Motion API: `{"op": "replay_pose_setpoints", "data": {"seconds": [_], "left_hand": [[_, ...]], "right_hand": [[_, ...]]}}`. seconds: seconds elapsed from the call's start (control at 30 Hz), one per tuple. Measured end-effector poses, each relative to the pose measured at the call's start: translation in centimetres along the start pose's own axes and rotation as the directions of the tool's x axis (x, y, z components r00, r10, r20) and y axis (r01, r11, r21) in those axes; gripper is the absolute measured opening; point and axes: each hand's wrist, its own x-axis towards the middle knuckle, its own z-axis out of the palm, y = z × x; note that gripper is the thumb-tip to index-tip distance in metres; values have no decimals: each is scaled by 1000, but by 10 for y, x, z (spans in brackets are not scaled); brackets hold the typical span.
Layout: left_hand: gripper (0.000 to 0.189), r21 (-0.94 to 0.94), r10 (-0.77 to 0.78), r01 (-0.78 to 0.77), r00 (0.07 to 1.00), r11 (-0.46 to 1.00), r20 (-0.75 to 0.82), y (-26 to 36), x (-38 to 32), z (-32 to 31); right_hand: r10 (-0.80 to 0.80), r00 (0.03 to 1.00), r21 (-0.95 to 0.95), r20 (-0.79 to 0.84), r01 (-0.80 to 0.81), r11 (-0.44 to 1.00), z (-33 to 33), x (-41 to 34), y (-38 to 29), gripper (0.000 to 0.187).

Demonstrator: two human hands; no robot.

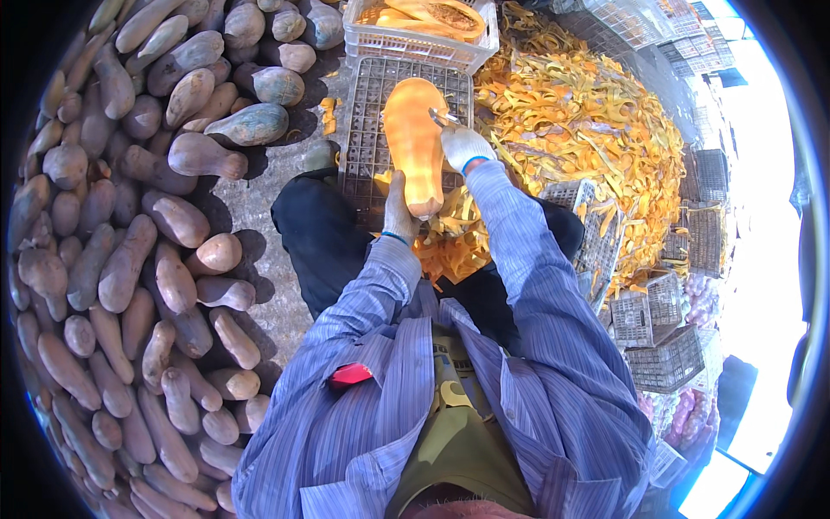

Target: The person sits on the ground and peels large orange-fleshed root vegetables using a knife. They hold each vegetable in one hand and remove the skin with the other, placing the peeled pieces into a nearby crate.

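Observation:
A peeled orange squash (pixel 415 139) stands out in front of me above a dark plastic crate (pixel 366 123), its wide end pointing away. My left hand (pixel 400 211), in a pale knit glove, grips the narrow near end from the left side. A peeler (pixel 443 117) with a metal head is in my gloved right hand (pixel 465 144), held against the squash's right flank. Most of the peeler's handle is hidden by the fingers. Orange peelings (pixel 454 243) lie between my knees below the squash.
A white crate (pixel 415 48) with peeled squash pieces (pixel 447 16) stands beyond. Unpeeled squashes (pixel 130 259) cover the ground at left. A large heap of peelings (pixel 583 123) rises at right, with a tilted grey crate (pixel 587 240) beside my knee and stacked crates (pixel 664 360) farther right.

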Motion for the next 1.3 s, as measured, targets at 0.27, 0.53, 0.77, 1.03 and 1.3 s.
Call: {"op": "replay_pose_setpoints", "data": {"seconds": [0.27, 0.53, 0.77, 1.03, 1.3], "left_hand": [[57, 121, 65, -70, 997, 990, 42, -5, 13, -22], [57, 120, 10, -20, 997, 993, 81, -5, 17, -12], [64, 158, 18, -42, 989, 987, 145, 12, 33, -48], [65, 794, 379, -242, 925, 557, 16, 89, 4, 13], [73, 954, 365, -255, 913, 156, 184, 115, 99, 62]], "right_hand": [[-4, 991, -63, 136, 13, 998, 65, -225, 2, 48], [-293, 946, -454, -137, 202, 868, 15, -127, -8, 30], [-233, 968, -183, 88, 246, 952, 48, -198, -31, 39], [300, 868, 743, 395, -494, 452, 64, -204, 41, 46], [385, 841, 923, 381, -368, -109, 48, -175, 66, 41]]}}
